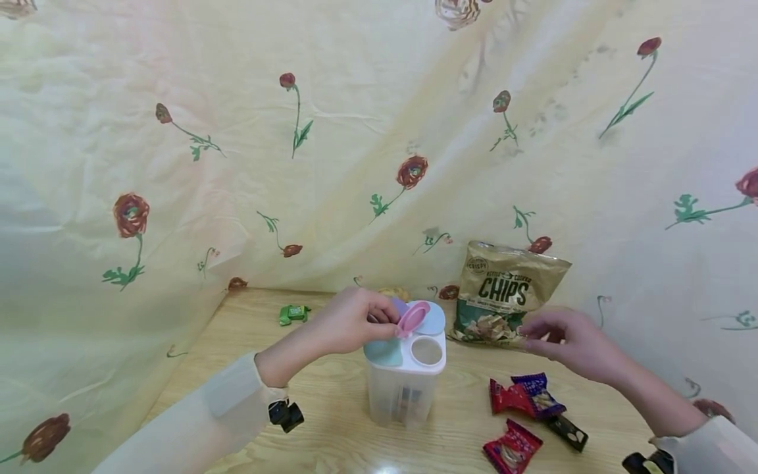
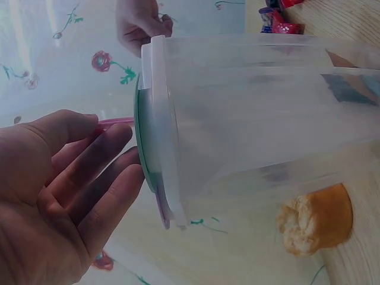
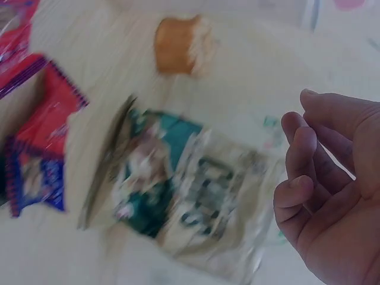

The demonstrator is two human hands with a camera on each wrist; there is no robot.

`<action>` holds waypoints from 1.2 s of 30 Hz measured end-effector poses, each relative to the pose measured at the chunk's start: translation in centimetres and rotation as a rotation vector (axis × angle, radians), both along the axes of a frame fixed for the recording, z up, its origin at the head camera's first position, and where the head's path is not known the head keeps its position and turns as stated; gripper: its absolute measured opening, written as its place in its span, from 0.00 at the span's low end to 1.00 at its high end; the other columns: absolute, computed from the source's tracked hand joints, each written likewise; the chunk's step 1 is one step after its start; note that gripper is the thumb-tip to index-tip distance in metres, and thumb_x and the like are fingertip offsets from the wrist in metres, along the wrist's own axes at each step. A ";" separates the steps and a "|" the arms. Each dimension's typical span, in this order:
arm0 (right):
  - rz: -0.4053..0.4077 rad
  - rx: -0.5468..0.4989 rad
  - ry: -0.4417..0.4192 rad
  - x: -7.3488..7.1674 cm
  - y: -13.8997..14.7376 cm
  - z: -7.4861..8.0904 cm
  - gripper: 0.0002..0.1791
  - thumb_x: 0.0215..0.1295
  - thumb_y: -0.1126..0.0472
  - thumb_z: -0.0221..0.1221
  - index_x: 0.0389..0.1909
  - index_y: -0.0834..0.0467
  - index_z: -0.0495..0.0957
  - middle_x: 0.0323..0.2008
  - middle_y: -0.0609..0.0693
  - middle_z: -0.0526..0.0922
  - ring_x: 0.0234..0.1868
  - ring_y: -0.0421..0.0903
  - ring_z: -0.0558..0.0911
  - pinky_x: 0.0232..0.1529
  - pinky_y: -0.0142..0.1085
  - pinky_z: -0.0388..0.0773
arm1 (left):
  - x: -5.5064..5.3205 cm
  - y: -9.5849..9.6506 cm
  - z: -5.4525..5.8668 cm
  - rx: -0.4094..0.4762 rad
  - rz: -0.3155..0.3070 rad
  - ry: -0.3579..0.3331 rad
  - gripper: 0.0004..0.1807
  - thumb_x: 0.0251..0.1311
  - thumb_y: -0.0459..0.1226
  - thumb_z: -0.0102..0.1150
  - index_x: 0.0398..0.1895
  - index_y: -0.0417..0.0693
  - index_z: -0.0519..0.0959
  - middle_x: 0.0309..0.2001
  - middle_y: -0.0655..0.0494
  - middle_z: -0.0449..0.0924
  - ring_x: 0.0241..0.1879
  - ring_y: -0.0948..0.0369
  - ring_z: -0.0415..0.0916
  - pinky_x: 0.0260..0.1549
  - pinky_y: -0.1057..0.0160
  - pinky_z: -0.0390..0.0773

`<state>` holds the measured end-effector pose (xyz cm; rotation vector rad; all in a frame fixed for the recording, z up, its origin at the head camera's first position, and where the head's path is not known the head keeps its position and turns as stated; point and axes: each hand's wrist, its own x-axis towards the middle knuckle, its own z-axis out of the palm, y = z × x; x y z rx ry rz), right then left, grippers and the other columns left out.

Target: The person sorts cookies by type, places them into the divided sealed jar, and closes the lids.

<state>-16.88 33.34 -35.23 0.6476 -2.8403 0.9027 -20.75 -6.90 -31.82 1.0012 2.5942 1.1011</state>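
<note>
A clear plastic container [image 1: 385,395] stands upright on the table, its white top fitted with small coloured flaps. My left hand [image 1: 355,322] pinches the raised pink flap [image 1: 413,319] between thumb and fingers. Beside that flap, a round hole [image 1: 426,351] in the top is uncovered. Something dark shows dimly through the container's wall. My right hand [image 1: 568,342] hovers with loosely bent fingers and holds nothing. Closest to it is a gold and green chips bag [image 1: 503,289], propped against the cloth backdrop. In the right wrist view the bag [image 3: 178,184] lies apart from the fingertips.
Red packets [image 1: 514,447], a blue packet [image 1: 540,394] and a black one [image 1: 567,431] lie at the right front. A green-wrapped sweet [image 1: 293,315] is at the back left. Behind the container sits a piece of bread [image 2: 332,217]. Flowered cloth [image 1: 355,131] hangs behind the table.
</note>
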 end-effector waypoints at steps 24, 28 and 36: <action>-0.087 0.015 -0.428 2.5 8.9 -9.7 0.13 0.70 0.62 0.62 0.48 0.67 0.82 0.35 0.49 0.85 0.29 0.34 0.80 0.27 0.35 0.80 | 0.4 0.2 0.1 -0.012 0.014 0.033 0.03 0.63 0.42 0.71 0.36 0.56 0.87 0.34 0.68 0.87 0.37 0.70 0.81 0.38 0.68 0.81; -0.135 0.026 -0.479 2.5 9.4 -10.9 0.13 0.69 0.62 0.62 0.48 0.67 0.82 0.35 0.49 0.85 0.30 0.37 0.80 0.27 0.35 0.79 | 0.4 0.2 0.0 -0.013 0.015 0.039 0.03 0.63 0.42 0.71 0.36 0.57 0.87 0.34 0.67 0.87 0.37 0.70 0.82 0.38 0.67 0.81; -0.148 -0.013 -0.581 2.9 10.0 -12.7 0.14 0.68 0.64 0.60 0.49 0.69 0.81 0.37 0.51 0.85 0.33 0.40 0.81 0.31 0.35 0.79 | 0.4 0.1 -0.1 -0.014 0.012 0.051 0.03 0.63 0.42 0.71 0.36 0.57 0.87 0.35 0.67 0.88 0.38 0.68 0.83 0.40 0.66 0.82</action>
